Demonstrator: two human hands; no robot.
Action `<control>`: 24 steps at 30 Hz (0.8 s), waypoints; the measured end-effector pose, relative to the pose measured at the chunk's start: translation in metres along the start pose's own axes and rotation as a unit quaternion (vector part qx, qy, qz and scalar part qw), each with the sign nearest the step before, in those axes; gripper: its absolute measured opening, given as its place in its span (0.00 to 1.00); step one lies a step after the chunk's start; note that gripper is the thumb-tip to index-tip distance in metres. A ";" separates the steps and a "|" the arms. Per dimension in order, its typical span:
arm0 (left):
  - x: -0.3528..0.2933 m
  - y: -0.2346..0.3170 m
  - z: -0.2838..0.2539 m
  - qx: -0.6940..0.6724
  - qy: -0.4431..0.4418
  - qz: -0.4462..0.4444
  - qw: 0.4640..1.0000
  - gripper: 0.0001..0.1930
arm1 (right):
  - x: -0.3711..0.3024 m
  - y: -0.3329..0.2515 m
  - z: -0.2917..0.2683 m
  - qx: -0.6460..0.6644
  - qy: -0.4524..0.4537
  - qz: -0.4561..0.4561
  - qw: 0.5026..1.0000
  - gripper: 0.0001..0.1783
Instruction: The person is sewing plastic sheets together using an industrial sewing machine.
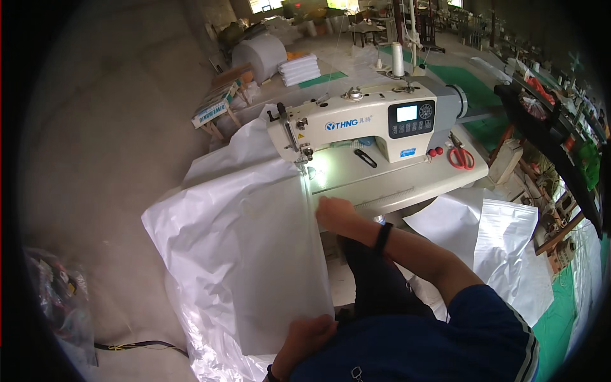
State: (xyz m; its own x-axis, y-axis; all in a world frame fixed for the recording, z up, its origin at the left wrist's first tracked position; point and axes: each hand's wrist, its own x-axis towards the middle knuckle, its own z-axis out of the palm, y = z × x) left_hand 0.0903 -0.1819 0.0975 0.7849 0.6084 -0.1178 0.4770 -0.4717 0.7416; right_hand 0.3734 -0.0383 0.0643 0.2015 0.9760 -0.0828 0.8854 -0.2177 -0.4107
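Your right hand [341,217] curls at the white sheet's [273,248] right edge, your left hand [307,339] nearer; hidden fingertips leave any pinch unclear. The sheet runs lengthwise near to far, left of the sewing machine [347,126], which hides part.

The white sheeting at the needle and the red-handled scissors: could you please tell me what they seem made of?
White sheeting: probably plastic film or coated fabric, given its glossy, crinkled folds. Scissors: handles likely smooth plastic, being evenly red; blades too small to tell.
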 end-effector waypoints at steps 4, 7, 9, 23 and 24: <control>0.005 0.003 -0.004 0.094 -0.013 0.048 0.994 0.10 | 0.043 -0.032 -0.002 -0.106 0.078 -0.027 0.991 0.19; 0.003 0.000 -0.006 0.112 0.003 0.029 0.993 0.11 | 0.055 -0.038 0.009 -0.163 0.066 -0.010 0.984 0.25; 0.004 -0.003 -0.006 0.076 0.043 0.014 0.996 0.12 | 0.050 -0.038 0.016 -0.146 0.076 0.009 0.986 0.28; 0.067 -0.040 -0.002 0.028 0.196 0.070 0.978 0.08 | -0.007 -0.036 0.035 0.043 0.078 0.038 0.995 0.34; 0.073 -0.041 -0.002 0.038 0.194 0.069 0.978 0.08 | -0.007 -0.036 0.035 0.055 0.087 0.041 0.994 0.33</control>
State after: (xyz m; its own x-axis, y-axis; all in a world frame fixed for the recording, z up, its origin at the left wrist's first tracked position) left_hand 0.1276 -0.1167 0.0595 0.6410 0.7255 0.2507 0.4170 -0.6033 0.6798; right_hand 0.3251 -0.0373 0.0478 0.3489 0.9365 0.0347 0.8142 -0.2846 -0.5060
